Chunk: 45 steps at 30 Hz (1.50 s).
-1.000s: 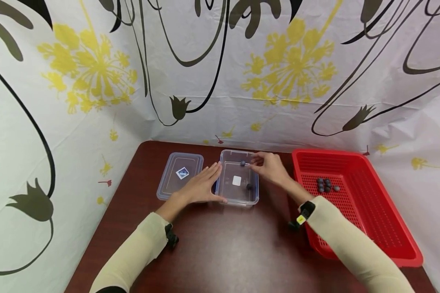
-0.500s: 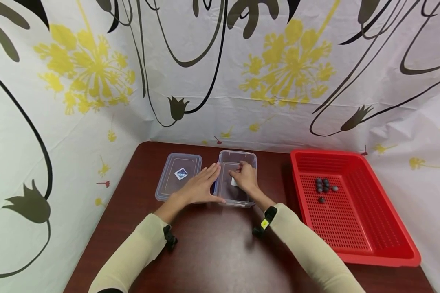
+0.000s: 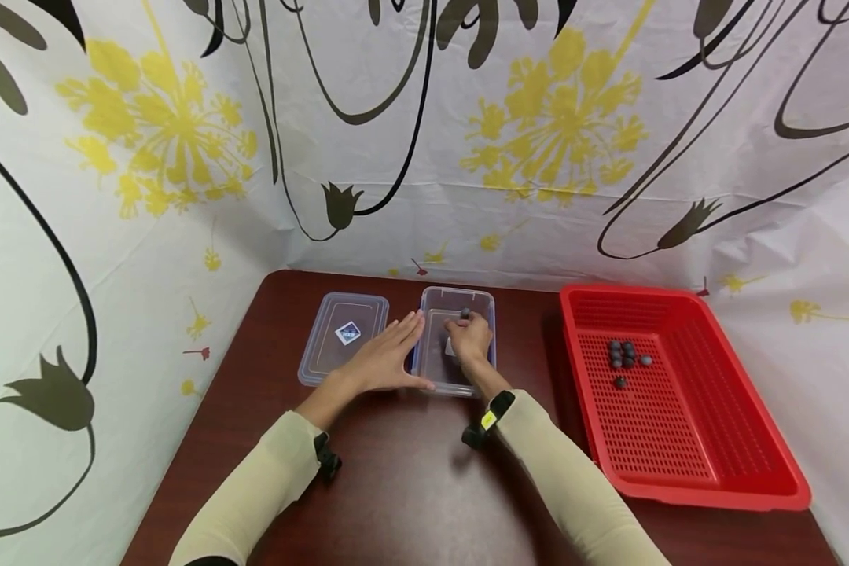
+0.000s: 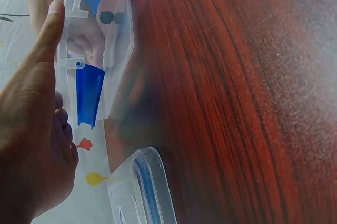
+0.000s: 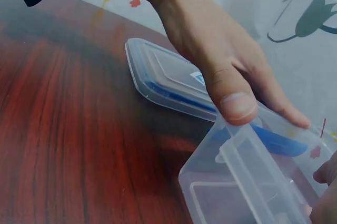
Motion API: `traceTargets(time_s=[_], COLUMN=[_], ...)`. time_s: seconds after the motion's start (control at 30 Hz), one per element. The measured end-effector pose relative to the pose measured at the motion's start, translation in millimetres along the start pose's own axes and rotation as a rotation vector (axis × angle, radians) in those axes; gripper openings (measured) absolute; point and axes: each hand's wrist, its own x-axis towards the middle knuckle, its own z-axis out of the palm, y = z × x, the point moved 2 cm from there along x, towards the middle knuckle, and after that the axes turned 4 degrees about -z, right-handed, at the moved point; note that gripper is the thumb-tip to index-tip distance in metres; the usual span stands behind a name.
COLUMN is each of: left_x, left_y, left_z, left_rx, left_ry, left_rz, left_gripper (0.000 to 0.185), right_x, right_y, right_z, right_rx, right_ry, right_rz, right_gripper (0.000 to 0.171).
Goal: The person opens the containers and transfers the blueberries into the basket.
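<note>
A clear plastic container point(image 3: 460, 293) stands on the dark red table, its lid point(image 3: 344, 334) lying flat to its left. My left hand point(image 3: 382, 362) lies flat against the container's left side, thumb on the near rim point(image 5: 237, 105). My right hand point(image 3: 470, 338) reaches down inside the container, knuckles up, with a small dark ball point(image 3: 464, 314) just past its fingertips at the far end. Whether the fingers pinch anything is hidden. In the left wrist view, dark balls point(image 4: 108, 17) show through the container wall point(image 4: 118, 50) beside my left thumb point(image 4: 52, 18).
A red perforated basket point(image 3: 679, 487) sits at the right with a cluster of several dark balls point(image 3: 622, 354) and a lone one point(image 3: 619, 383). Flowered cloth walls close off the table's back and sides. Bare tabletop point(image 3: 410, 487) lies in front of me.
My right hand moved from the container's far right edge down into the container and a little left. One ball in the basket rolled away from the cluster. The left hand stayed put.
</note>
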Motion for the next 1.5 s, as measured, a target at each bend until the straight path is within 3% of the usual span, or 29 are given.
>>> traceTargets(time_s=[0.33, 0.73, 1.5], left_x=[0.1, 1.9, 2.3], left_y=[-0.8, -0.1, -0.4], left_z=[1.3, 0.8, 3.1], left_rx=[-0.001, 0.013, -0.002], left_ry=[-0.010, -0.006, -0.009], left_rz=[0.001, -0.002, -0.011], left_gripper=[0.130, 0.130, 0.129], right_x=[9.7, 19.2, 32.3], right_y=[5.1, 6.1, 9.3], right_z=[10.6, 16.6, 25.1], right_rx=[0.062, 0.007, -0.082], right_ry=[0.061, 0.123, 0.148], right_rz=[0.134, 0.111, 0.104], right_gripper=[0.023, 0.037, 0.020])
